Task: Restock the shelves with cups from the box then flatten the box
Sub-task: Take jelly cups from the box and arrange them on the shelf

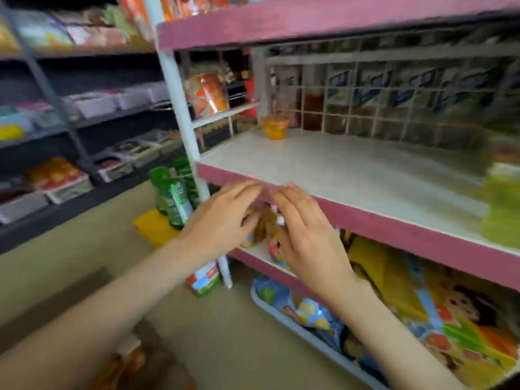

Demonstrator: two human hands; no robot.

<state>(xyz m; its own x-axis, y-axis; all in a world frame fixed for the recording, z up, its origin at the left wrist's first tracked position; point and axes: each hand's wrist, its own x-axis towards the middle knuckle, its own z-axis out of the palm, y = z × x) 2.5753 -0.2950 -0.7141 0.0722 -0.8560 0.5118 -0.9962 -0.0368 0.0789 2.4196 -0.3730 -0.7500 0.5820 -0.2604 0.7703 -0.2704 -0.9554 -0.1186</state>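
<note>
An orange cup (275, 126) stands alone at the back left of the pale middle shelf (351, 175), against the wire grid. My left hand (222, 220) and my right hand (306, 237) are raised side by side just below the shelf's pink front edge. Between them they press a small cluster of orange and colourful cups (264, 226), mostly hidden by my fingers and blurred. The brown cardboard box (126, 361) lies on the floor at the bottom left, under my left forearm.
Green packs (503, 204) stand at the shelf's right end. Bagged goods (422, 299) fill the shelf below. Green bottles (174, 192) and a small carton (204, 280) sit on the floor by the white upright post (180, 108). Dark shelving with trays (56, 175) lines the left.
</note>
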